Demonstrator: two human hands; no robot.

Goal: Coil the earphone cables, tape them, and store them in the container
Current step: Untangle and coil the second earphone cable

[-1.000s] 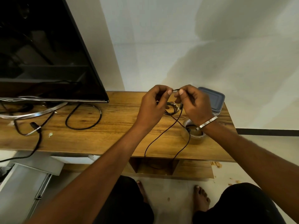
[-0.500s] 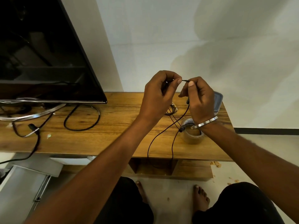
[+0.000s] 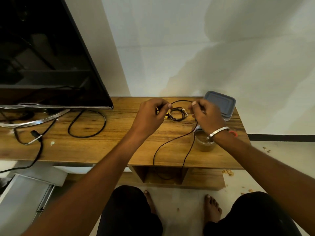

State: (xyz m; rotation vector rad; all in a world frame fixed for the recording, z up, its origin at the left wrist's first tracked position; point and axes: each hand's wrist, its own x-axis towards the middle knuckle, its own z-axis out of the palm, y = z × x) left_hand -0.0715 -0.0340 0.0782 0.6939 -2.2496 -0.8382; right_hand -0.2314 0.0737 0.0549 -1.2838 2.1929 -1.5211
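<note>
I see a black television (image 3: 42, 53) on the wooden table (image 3: 105, 147), the lidded container (image 3: 219, 103) at its far right corner. My left hand (image 3: 150, 116) and right hand (image 3: 207, 116) each pinch the earphone cable (image 3: 181, 101) above a coiled earphone (image 3: 177, 114); the right wrist covers part of the tape roll (image 3: 204, 143).

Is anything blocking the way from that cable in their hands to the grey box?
Yes: the container has its lid on, so the earphone cable, pinched by the left hand and right hand, cannot go in yet. Otherwise the right hand sits beside it with nothing visible between.
</note>
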